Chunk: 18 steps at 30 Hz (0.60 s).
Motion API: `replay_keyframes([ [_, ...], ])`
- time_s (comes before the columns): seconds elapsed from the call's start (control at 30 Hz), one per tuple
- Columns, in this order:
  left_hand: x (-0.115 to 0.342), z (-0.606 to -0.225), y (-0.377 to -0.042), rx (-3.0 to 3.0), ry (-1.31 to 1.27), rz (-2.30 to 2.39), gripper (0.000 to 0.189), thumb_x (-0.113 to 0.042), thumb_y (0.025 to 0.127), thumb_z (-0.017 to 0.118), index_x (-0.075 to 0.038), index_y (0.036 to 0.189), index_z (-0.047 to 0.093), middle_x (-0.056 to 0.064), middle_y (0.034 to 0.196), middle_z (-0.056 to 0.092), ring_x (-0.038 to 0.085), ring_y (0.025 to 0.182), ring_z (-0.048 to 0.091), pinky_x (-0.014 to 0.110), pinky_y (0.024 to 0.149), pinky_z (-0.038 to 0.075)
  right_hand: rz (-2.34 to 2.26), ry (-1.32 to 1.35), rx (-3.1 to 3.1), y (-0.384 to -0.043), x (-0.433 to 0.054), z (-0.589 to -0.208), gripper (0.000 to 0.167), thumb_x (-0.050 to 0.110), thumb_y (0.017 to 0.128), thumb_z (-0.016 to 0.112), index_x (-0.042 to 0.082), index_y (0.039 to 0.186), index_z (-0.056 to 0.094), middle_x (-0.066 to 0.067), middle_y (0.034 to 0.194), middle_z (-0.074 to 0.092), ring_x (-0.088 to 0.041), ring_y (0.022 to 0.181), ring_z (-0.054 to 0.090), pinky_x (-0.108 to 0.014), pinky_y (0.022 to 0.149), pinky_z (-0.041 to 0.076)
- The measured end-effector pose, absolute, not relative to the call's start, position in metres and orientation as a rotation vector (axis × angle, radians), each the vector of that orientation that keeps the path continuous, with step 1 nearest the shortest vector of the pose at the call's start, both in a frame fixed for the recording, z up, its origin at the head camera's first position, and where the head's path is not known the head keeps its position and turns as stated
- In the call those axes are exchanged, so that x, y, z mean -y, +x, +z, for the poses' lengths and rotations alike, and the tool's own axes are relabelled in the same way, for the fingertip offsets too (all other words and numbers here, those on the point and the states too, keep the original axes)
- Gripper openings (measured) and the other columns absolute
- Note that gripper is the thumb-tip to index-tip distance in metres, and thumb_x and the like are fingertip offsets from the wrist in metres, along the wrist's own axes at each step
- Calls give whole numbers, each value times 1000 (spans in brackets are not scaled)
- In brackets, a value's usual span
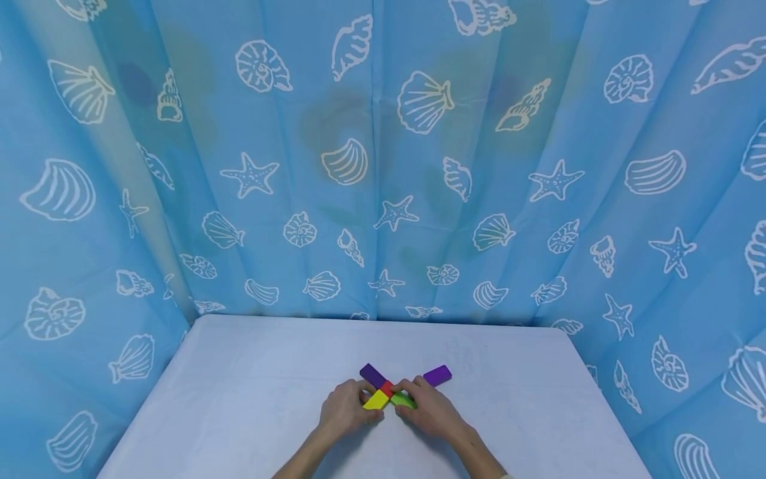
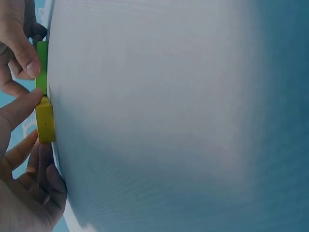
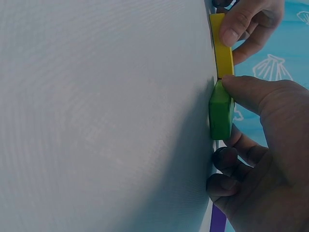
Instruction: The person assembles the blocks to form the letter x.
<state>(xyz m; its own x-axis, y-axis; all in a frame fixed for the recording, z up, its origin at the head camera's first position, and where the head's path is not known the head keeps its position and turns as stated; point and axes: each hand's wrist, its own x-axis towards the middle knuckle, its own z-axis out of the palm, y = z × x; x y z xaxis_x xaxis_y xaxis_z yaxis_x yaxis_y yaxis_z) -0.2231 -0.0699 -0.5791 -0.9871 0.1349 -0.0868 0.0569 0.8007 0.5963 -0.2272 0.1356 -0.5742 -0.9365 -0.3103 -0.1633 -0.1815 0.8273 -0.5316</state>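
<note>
Four colored blocks meet in an X on the white table, seen in the head view. My left hand [image 1: 349, 404] holds the yellow block [image 1: 376, 400] at the near left, thumb on one end and fingers around the other. My right hand [image 1: 432, 408] grips the green block [image 1: 403, 400] at the near right in the same way. A small red block [image 1: 386, 388] sits at the crossing, partly covered by the right fingertips. Beyond it, a dark purple block [image 1: 372, 375] points to the far left. In the right wrist view the yellow and green blocks lie end to end.
A separate purple block [image 1: 439, 375] lies just past the right hand's knuckles. The white-covered table [image 1: 257, 386] extends around the hands. Behind and on both sides hangs a blue curtain [image 1: 371, 259] with white shell and starfish prints.
</note>
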Motion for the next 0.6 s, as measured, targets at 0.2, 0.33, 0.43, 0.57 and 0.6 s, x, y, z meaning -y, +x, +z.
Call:
replay_keyframes([
  [0.2,71,-580,-222,-2865,176,946,45,-43,72,90,-18,106,74,-5,81,59,14,71,53,34,65,47,-769,-374,-2765,-227,-136,-575,36,35,91,75,28,125,66,3,98,53,-15,84,52,-39,81,54],
  [0.33,71,-579,-222,-2857,181,949,45,-43,72,89,-19,106,74,-6,81,59,14,72,53,35,66,47,-769,-376,-2763,-227,-136,-576,36,35,91,75,29,125,65,3,99,53,-15,84,52,-39,82,54],
  [0.43,71,-579,-222,-2850,190,950,45,-43,73,89,-19,107,73,-6,82,59,14,72,53,35,66,48,-769,-378,-2764,-227,-136,-576,36,35,91,75,28,125,65,4,99,53,-14,84,52,-40,83,54],
  [0.57,72,-579,-222,-2850,206,953,45,-42,72,89,-18,107,73,-6,82,59,13,72,53,34,65,47,-762,-387,-2775,-227,-136,-577,37,36,91,74,28,126,65,4,100,54,-13,85,52,-39,83,54],
  [0.6,72,-579,-222,-2850,210,954,45,-42,72,90,-18,107,73,-6,81,59,13,72,53,34,65,47,-759,-390,-2778,-227,-136,-577,38,36,91,74,28,126,65,4,100,54,-13,85,53,-40,84,54],
])
